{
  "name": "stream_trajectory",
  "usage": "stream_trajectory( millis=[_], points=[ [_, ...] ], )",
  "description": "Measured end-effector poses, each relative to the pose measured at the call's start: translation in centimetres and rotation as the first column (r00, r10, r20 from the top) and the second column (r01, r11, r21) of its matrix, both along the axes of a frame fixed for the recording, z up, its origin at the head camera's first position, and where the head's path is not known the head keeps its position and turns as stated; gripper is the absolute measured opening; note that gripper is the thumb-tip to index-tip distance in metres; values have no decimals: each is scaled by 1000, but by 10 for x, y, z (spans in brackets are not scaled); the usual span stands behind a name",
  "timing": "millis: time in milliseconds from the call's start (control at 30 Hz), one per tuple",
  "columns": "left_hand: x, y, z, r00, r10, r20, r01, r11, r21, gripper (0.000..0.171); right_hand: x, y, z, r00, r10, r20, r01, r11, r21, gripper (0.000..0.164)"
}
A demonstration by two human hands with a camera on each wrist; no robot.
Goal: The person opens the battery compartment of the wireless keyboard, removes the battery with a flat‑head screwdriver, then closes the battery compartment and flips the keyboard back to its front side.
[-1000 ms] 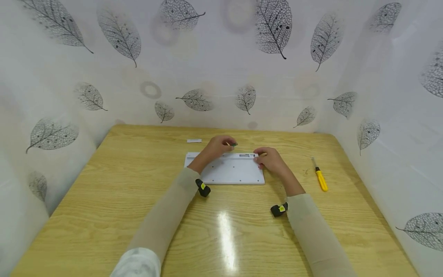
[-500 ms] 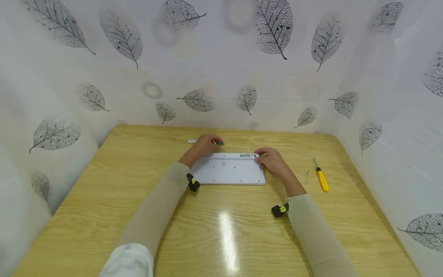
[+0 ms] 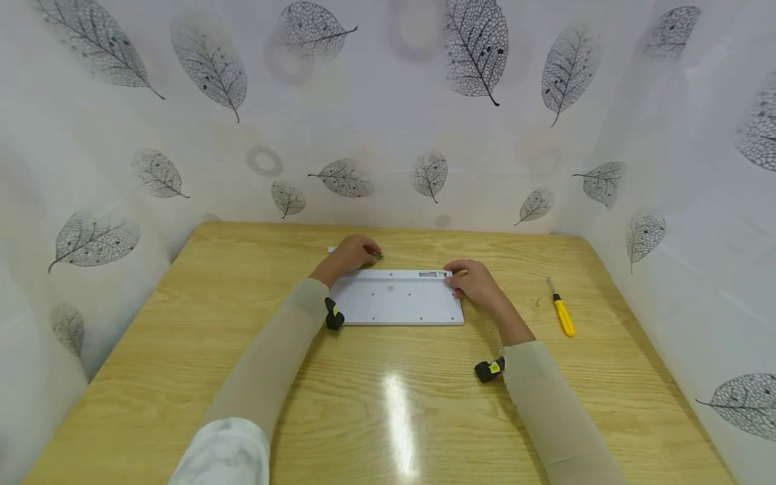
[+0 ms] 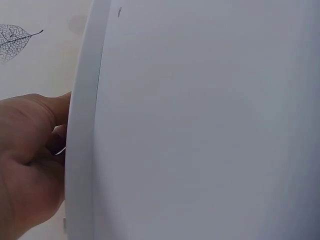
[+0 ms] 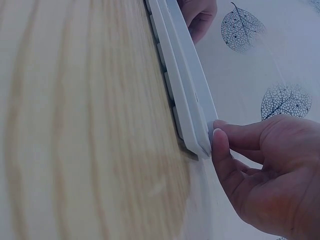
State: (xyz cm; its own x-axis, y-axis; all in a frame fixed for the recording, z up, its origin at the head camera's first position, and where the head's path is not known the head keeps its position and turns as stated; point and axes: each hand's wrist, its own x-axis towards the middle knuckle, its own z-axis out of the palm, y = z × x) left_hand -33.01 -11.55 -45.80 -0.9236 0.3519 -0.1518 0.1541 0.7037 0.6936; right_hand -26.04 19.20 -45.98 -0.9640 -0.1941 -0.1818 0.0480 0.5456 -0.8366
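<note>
A white keyboard (image 3: 397,300) lies face down on the wooden table, with small screw holes in its back and an open slot near the far right corner. Keys show along its underside in the right wrist view. My right hand (image 3: 475,280) pinches that far right corner between thumb and fingers. Just beyond the far edge, my left hand (image 3: 351,256) holds a small green piece (image 3: 379,255) at its fingertips; its exact kind is too small to tell. In the left wrist view the keyboard's back hides the fingertips of the left hand (image 4: 30,160).
A screwdriver (image 3: 563,314) with a yellow handle lies on the table (image 3: 455,417) to the right. Behind the left hand, a small white strip (image 3: 331,249) is mostly covered. A leaf-patterned curtain (image 3: 376,121) surrounds the table's back and sides.
My left hand has moved left along the keyboard's far edge with the green piece, baring more of the keyboard and covering most of the white strip. The right hand has stayed at the corner.
</note>
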Motion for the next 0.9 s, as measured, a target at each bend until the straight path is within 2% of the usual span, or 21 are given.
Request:
stream_trajectory(
  millis=[200,400,733,900],
  points=[
    [-6,-1,-4,1000,2,28,-3,1000,21,27,0,-1,1,1000,-2,1,2,1000,2,35],
    [-9,0,-5,1000,-16,12,15,1000,14,26,2,-2,3,1000,2,3,-2,1000,-17,35],
    [-9,0,-5,999,-35,-4,35,999,15,26,2,-1,2,1000,-9,9,9,1000,-17,35],
    [-7,-2,-3,1000,-20,-12,20,1000,5,28,2,-1,2,1000,-6,2,6,1000,-6,35]
  ],
)
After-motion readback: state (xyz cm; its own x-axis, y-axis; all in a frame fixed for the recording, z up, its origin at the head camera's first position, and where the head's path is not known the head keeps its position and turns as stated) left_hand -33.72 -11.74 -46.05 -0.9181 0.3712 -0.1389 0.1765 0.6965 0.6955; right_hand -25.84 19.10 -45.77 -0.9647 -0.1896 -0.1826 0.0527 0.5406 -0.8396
